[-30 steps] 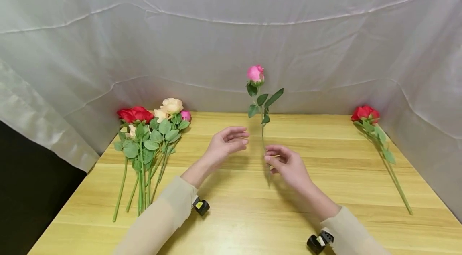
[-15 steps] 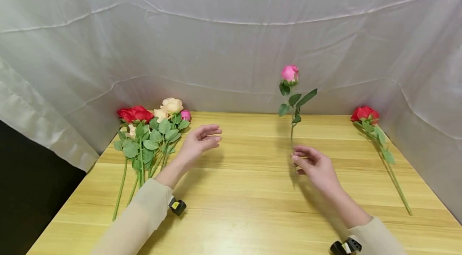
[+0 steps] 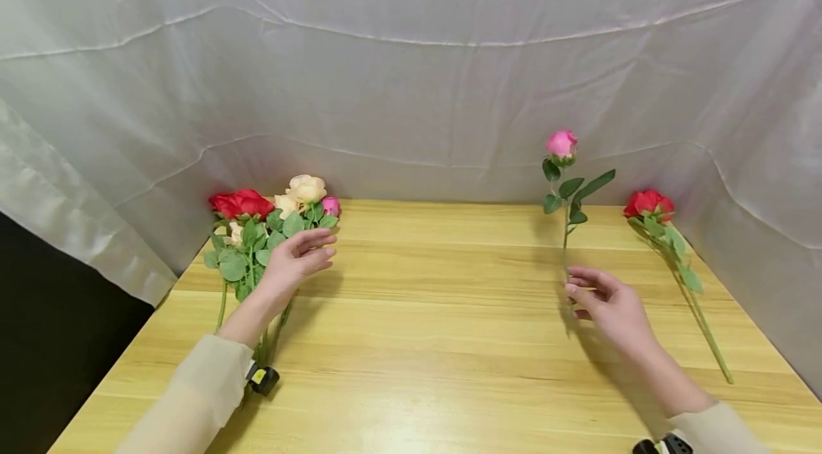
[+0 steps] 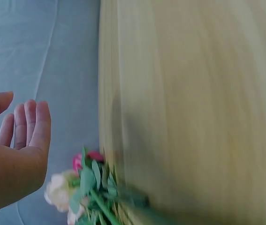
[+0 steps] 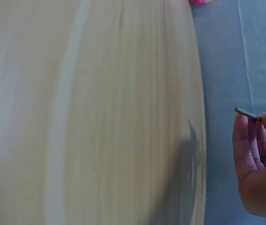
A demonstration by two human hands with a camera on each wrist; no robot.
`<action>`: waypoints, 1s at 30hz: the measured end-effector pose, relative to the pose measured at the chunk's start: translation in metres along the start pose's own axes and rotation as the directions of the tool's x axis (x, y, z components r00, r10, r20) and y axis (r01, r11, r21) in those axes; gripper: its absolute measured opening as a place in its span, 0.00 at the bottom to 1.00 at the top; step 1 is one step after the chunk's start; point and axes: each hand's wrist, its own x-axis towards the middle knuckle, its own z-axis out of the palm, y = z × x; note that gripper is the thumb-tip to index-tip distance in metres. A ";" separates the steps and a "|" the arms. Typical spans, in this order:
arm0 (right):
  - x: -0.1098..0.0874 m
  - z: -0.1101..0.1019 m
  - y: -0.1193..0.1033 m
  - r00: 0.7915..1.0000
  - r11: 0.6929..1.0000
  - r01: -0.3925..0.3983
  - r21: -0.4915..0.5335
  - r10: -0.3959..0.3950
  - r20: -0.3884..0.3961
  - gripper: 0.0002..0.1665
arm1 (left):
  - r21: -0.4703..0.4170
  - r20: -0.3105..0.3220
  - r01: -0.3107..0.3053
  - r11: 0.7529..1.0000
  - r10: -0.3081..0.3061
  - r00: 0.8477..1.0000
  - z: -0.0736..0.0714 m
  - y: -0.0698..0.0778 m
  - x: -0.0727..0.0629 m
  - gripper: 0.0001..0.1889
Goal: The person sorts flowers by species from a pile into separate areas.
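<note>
A pink rose (image 3: 561,144) stands upright in the air at right of centre, pinched low on its stem by my right hand (image 3: 610,304). In the right wrist view the cut end of the stem (image 5: 246,114) pokes out between thumb and fingers. My left hand (image 3: 295,265) is over the left pile of flowers, its fingers loosely bent and holding nothing. The left wrist view shows that hand (image 4: 20,150) with its fingers apart from the blooms. The pile has red roses (image 3: 241,204), cream roses (image 3: 306,188) and a pink bud (image 3: 330,206); my left hand hides some stems.
One red rose (image 3: 650,204) lies at the table's right side, its stem (image 3: 706,329) slanting toward the front. A grey cloth (image 3: 411,97) hangs behind the wooden table (image 3: 424,340). A dark area (image 3: 58,340) lies beyond the left edge.
My right hand has carried the pink rose rightward and, lately, slightly lower. My left hand has moved left, from near the stem to over the flower pile.
</note>
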 end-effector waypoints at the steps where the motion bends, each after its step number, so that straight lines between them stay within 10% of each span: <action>1: 0.000 -0.004 0.002 1.000 1.000 0.001 -0.011 -0.001 0.001 0.28 | 0.005 -0.010 0.005 1.000 -0.004 1.000 -0.005 0.000 -0.002 0.27; 17: 0.009 -0.037 0.025 0.989 0.989 -0.114 -0.097 0.123 0.085 0.30 | 0.143 -0.068 0.108 0.984 -0.099 0.993 -0.050 0.001 -0.017 0.31; 30: 0.015 -0.031 0.024 0.961 0.980 -0.176 -0.092 0.192 0.199 0.29 | 0.448 -0.065 0.180 0.876 -0.169 0.983 -0.064 0.005 -0.018 0.29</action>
